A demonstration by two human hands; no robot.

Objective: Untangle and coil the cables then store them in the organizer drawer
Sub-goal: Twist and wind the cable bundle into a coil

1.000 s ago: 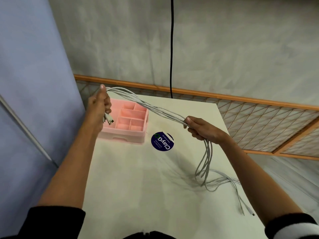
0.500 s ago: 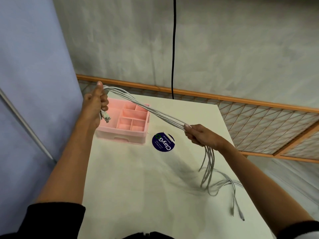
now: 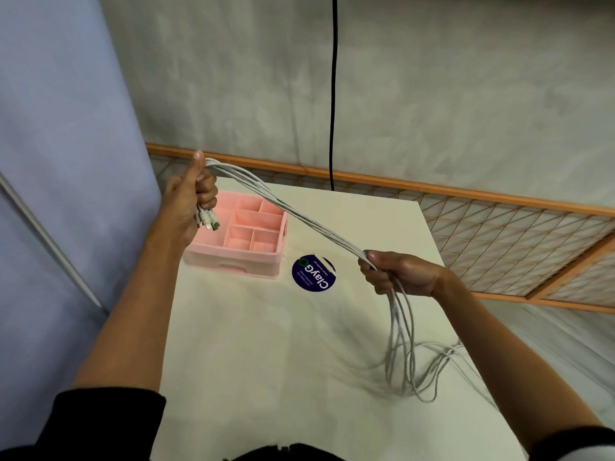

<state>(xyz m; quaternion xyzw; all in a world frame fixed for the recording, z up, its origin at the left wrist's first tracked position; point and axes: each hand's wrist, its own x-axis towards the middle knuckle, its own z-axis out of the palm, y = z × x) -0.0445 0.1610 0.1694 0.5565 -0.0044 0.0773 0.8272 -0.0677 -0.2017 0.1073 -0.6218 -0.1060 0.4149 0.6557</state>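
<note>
A bundle of several white cables (image 3: 299, 216) stretches taut between my two hands above the table. My left hand (image 3: 189, 201) is raised at the far left and grips one end, with the plugs (image 3: 208, 221) sticking out below the fist. My right hand (image 3: 396, 272) is closed around the bundle farther along. Below it the loose cable ends (image 3: 406, 357) hang in loops down to the table at the right. The pink organizer drawer (image 3: 243, 257), open-topped with several compartments, stands on the table under my left hand.
A round dark blue sticker (image 3: 313, 272) lies on the white table (image 3: 266, 361) beside the drawer. A black cord (image 3: 332, 94) hangs down the grey wall behind. A wooden lattice panel (image 3: 499, 234) runs along the back and right, and a blue panel (image 3: 60, 161) stands at the left.
My right hand has slid down and to the right along the bundle, drawing it straighter. The hanging ends have lifted and shifted on the table. My left hand has stayed raised.
</note>
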